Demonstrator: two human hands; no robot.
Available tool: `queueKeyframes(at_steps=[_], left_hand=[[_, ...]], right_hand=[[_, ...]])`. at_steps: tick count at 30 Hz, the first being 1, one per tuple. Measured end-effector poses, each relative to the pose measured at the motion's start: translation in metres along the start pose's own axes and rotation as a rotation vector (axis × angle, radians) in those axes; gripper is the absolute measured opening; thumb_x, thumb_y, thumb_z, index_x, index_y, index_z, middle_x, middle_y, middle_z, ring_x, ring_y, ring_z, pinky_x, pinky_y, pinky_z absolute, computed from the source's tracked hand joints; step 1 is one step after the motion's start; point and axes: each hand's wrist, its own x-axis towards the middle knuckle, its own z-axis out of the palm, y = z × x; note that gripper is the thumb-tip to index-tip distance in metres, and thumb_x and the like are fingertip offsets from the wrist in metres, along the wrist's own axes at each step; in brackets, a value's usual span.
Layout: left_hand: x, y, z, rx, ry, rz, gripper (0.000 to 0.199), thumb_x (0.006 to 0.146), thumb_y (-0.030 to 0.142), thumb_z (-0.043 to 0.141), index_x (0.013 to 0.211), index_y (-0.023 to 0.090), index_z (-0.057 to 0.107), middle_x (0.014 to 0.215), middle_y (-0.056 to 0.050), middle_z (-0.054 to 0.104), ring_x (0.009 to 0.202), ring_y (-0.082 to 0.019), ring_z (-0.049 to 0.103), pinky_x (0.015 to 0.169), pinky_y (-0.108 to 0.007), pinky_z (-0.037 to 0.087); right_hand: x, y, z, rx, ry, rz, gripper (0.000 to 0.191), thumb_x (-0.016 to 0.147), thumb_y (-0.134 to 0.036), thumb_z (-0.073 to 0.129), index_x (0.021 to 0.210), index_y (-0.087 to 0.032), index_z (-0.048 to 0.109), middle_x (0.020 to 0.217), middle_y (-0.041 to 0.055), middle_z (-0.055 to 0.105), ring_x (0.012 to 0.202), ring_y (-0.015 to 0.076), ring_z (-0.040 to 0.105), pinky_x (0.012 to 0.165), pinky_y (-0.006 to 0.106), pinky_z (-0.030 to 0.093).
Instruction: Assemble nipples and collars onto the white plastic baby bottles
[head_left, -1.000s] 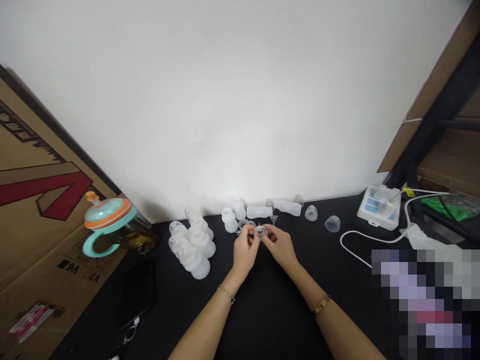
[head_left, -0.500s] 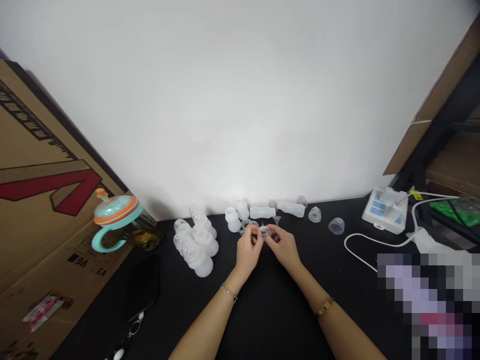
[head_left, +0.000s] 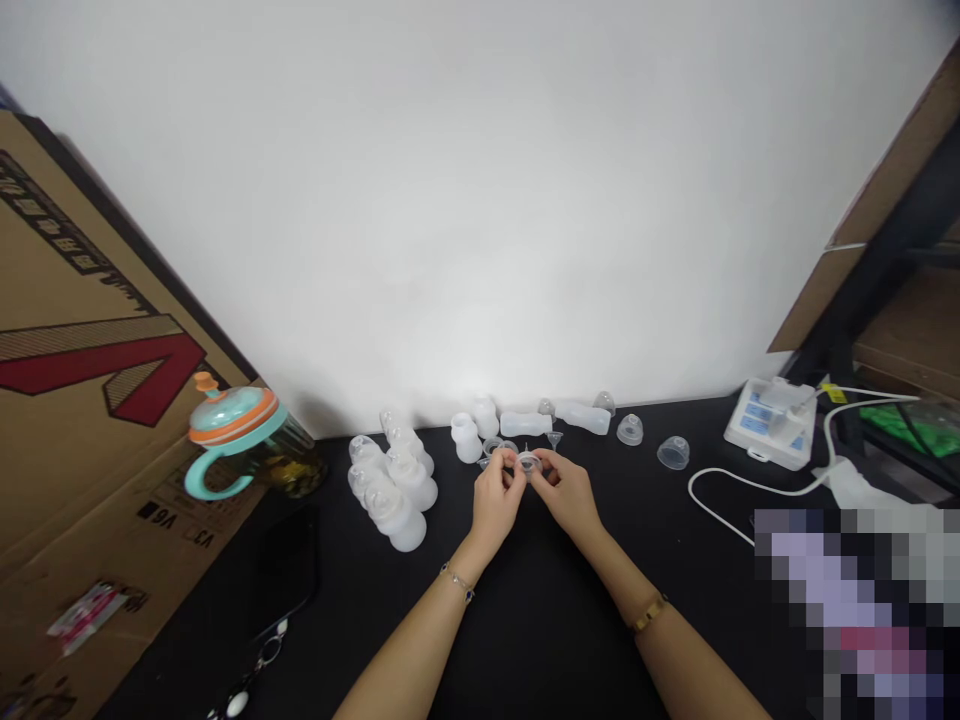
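My left hand (head_left: 496, 492) and my right hand (head_left: 566, 490) meet at the middle of the black table, fingers closed on opposite sides of a small clear ring-shaped part (head_left: 529, 462) with a nipple-like tip. Just behind my left fingers lie clear rings (head_left: 493, 446), partly hidden. A small clear funnel-like piece (head_left: 554, 440) is behind my right fingers. White bottles (head_left: 466, 438) without caps stand behind the hands, and two more bottles (head_left: 525, 424) lie on their sides. Clear domed caps (head_left: 630, 430) sit to the right.
Several capped white bottles (head_left: 397, 512) stand at the left. Beyond them are a teal-lidded jug (head_left: 238, 440), a phone (head_left: 286, 570) and a cardboard box (head_left: 75, 400). A white case (head_left: 772, 422) and a white cable (head_left: 720, 470) lie at the right.
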Motion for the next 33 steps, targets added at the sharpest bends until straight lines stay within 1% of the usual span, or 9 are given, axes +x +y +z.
queueKeyframes(at_steps=[7,13,17,21,25,29,33], left_hand=[[0.0003,0.0007,-0.0004,-0.011,0.009,-0.005,0.015,0.095,0.038,0.052,0.094,0.023,0.054,0.086,0.001,0.066,0.058,-0.011,0.057,0.059,-0.023,0.045],[0.0013,0.0027,-0.0001,-0.024,0.02,-0.016,0.014,0.093,0.037,0.054,0.094,0.023,0.055,0.084,0.002,0.065,0.055,-0.009,0.054,0.056,-0.022,0.044],[0.0016,0.0037,0.0004,-0.033,0.046,-0.025,0.017,0.092,0.039,0.056,0.093,0.022,0.057,0.082,0.001,0.066,0.052,-0.009,0.053,0.054,-0.022,0.044],[0.0012,0.0027,0.0006,-0.045,0.046,-0.045,0.023,0.091,0.043,0.059,0.097,0.021,0.062,0.077,0.0,0.069,0.052,-0.01,0.054,0.053,-0.023,0.044],[0.0007,0.0007,0.0009,-0.057,0.035,-0.046,0.025,0.09,0.043,0.062,0.102,0.022,0.065,0.08,-0.001,0.071,0.053,-0.011,0.056,0.054,-0.023,0.046],[0.0,0.0015,0.0001,-0.051,0.039,-0.041,0.024,0.091,0.042,0.061,0.1,0.021,0.065,0.077,-0.001,0.07,0.053,-0.011,0.056,0.054,-0.022,0.045],[-0.0005,0.0045,-0.0015,-0.042,0.034,-0.032,0.023,0.091,0.041,0.06,0.098,0.02,0.065,0.072,0.0,0.068,0.054,-0.011,0.057,0.054,-0.022,0.044]], right_hand=[[-0.0006,-0.0014,0.0011,-0.001,0.003,-0.012,0.026,0.088,-0.035,0.058,0.101,-0.02,0.075,0.076,0.0011,0.071,0.051,0.0127,0.056,0.051,0.024,0.043],[-0.0006,-0.002,0.0004,-0.01,0.012,-0.001,0.027,0.087,-0.035,0.057,0.102,-0.02,0.075,0.076,0.0015,0.071,0.052,0.0131,0.056,0.052,0.024,0.043],[-0.0001,-0.0012,0.0004,-0.009,0.007,-0.001,0.027,0.087,-0.035,0.057,0.102,-0.02,0.074,0.076,0.0017,0.071,0.053,0.0133,0.056,0.052,0.024,0.043],[0.0,-0.0001,0.0006,-0.031,0.021,0.006,0.027,0.088,-0.035,0.057,0.102,-0.02,0.074,0.074,0.0009,0.069,0.051,0.0131,0.055,0.052,0.024,0.042],[-0.0004,-0.0011,0.0002,-0.044,0.026,0.006,0.025,0.088,-0.033,0.057,0.101,-0.02,0.074,0.074,0.0002,0.069,0.051,0.0128,0.054,0.052,0.024,0.041],[-0.001,-0.0018,0.0006,-0.046,0.026,-0.012,0.026,0.087,-0.034,0.057,0.102,-0.02,0.074,0.075,0.0013,0.07,0.053,0.0134,0.055,0.052,0.024,0.041],[-0.0013,0.0004,0.0016,-0.059,0.019,-0.027,0.027,0.088,-0.034,0.057,0.103,-0.02,0.074,0.08,0.0024,0.072,0.056,0.0138,0.057,0.055,0.024,0.044]])
